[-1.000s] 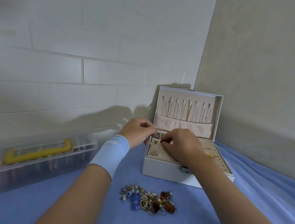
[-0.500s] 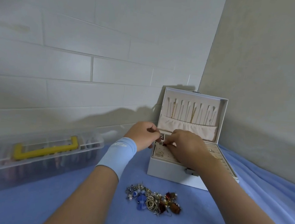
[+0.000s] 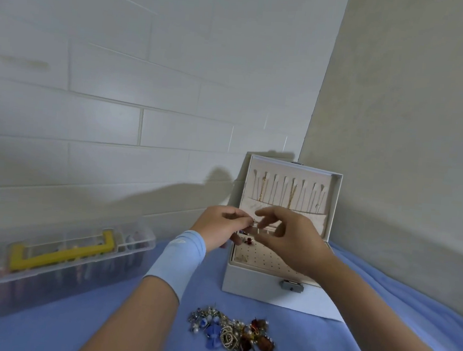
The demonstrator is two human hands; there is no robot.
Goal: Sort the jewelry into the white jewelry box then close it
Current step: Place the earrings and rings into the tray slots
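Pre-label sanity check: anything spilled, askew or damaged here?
Nothing stands out. The jewelry pile lies tangled on the blue cloth before the open white jewelry box, but that is unsorted work, not a spill. The left hand pinches a small piece.

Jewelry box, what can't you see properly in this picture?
All in the head view:
The tiny piece pinched by the left hand: too small to name.
The right hand: whether it holds anything is unclear.
The white jewelry box tray's right side: hidden by the right hand and forearm.
The clear case: contents blurred, left end cut off by the frame edge.
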